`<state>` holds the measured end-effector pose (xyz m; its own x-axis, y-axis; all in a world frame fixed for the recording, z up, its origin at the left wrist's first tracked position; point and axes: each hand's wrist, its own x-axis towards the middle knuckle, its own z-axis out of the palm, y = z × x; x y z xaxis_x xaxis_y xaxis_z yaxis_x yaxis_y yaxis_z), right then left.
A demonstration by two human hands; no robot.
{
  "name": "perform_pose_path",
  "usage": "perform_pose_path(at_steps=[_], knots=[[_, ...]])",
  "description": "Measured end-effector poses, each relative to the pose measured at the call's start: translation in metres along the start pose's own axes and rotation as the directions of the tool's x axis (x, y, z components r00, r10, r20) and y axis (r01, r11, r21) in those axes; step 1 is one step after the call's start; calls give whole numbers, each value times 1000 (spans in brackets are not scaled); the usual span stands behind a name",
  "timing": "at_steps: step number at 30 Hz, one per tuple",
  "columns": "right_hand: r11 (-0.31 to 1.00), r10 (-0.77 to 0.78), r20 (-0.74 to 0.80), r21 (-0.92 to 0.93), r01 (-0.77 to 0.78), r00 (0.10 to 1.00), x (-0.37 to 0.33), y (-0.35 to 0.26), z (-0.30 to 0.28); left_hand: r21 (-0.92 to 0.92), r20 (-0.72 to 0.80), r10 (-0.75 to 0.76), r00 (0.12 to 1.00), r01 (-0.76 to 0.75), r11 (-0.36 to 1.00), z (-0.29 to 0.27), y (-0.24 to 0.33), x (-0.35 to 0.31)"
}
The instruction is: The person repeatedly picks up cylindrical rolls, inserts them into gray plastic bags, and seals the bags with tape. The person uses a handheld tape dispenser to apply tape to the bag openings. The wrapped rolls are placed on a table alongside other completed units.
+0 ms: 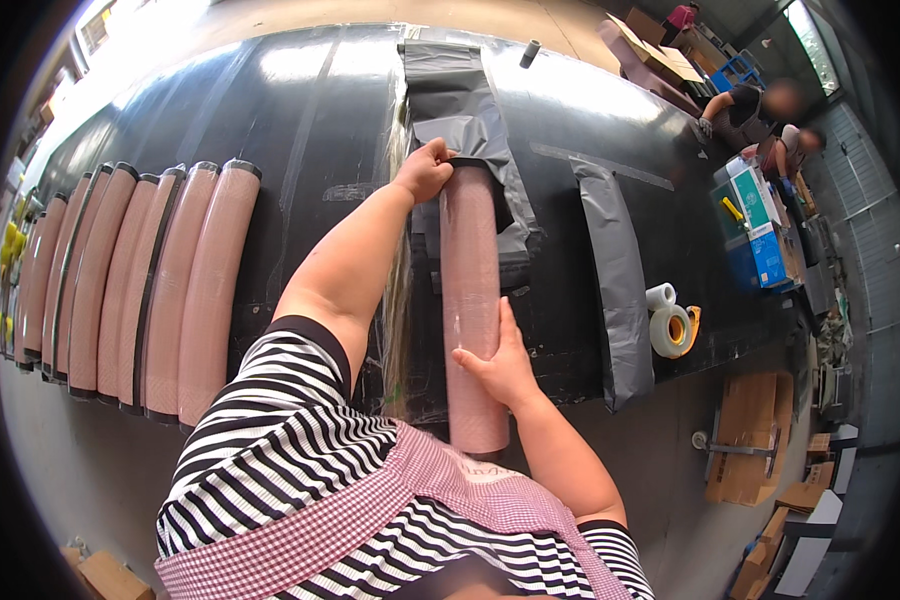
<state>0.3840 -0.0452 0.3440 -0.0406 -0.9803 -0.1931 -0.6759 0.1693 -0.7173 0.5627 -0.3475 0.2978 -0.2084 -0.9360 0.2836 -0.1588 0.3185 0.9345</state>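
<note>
A pink rolled mat in clear wrap lies lengthwise before me, its near end close to my body. Its far end sits at the mouth of a grey plastic bag spread on the table. My left hand is closed on the bag's edge beside the roll's far end; its fingertips are partly hidden. My right hand grips the roll's right side nearer to me, with the thumb across the top and fingers along the side.
Several wrapped pink rolls stand in a row on the black table at left. To the right lie another grey bag and tape rolls. Boxes and two co-workers are farther right; cardboard is below.
</note>
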Motion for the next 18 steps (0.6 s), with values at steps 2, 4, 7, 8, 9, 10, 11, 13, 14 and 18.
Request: perform_pose_path(at_steps=[2,4,7,8,9,10,11,13,14,18], knots=[[994,6,-26,107,-3,1000,21,27,5,-25,-36,-21,999,20,999,-3,-9,-8],[803,176,14,576,-152,984,67,65,4,-149,-19,-83,996,79,986,8,-8,-21],[979,-202,-356,-108,175,912,140,54,-10,-140,-32,-88,996,83,987,13,-13,-29],[981,-178,-313,-127,144,933,166,42,-13,-107,-60,-43,997,37,994,17,-13,-33],[970,-211,-345,-193,151,915,192,39,-14,-76,-83,12,996,-18,997,23,-8,-35],[980,-75,-244,-195,27,967,211,30,-22,17,-115,14,993,-13,1000,28,-2,-41],[950,-10,-172,-310,-45,985,218,20,-30,112,-193,7,981,15,994,37,3,-48],[962,-43,-94,-274,16,995,222,27,-31,465,-357,115,927,70,882,44,11,-63],[960,-99,-31,-268,87,995,223,34,-27,464,-444,31,896,200,863,45,10,-68],[952,-207,169,-192,238,964,181,64,-24,463,-188,-37,981,122,878,37,16,-113]])
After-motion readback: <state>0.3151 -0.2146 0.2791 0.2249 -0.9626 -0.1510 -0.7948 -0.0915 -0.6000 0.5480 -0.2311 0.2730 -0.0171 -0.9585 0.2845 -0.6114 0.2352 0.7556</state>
